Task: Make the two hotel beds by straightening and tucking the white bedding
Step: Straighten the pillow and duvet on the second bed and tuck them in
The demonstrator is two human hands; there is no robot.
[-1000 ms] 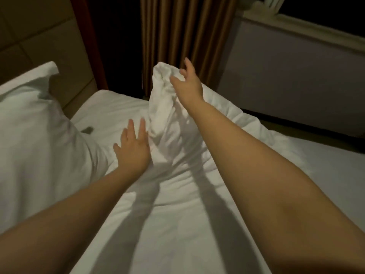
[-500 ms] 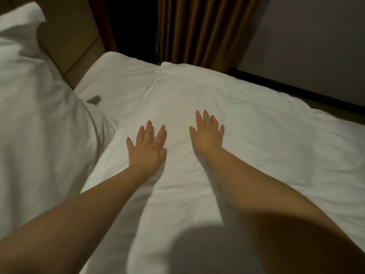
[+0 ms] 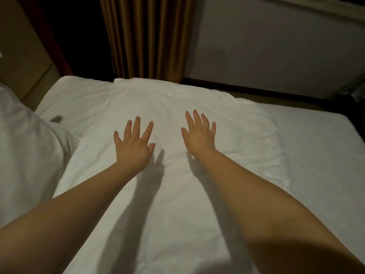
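Note:
A white folded duvet (image 3: 173,204) lies flat across the bed, over the white bottom sheet (image 3: 316,147). My left hand (image 3: 133,144) hovers just above the duvet with fingers spread, casting a shadow to its right. My right hand (image 3: 199,135) is palm down with fingers spread over the duvet's far half. Neither hand holds anything. A white pillow (image 3: 25,159) stands at the left against the headboard.
A padded tan headboard (image 3: 25,62) runs along the left. Brown curtains (image 3: 146,36) hang beyond the bed's far edge, next to a grey wall (image 3: 276,42). A small dark mark (image 3: 56,118) lies on the sheet near the pillow.
One second ago my right hand held up a bunched corner of the duvet. The duvet now lies flat, and both hands have spread apart above it.

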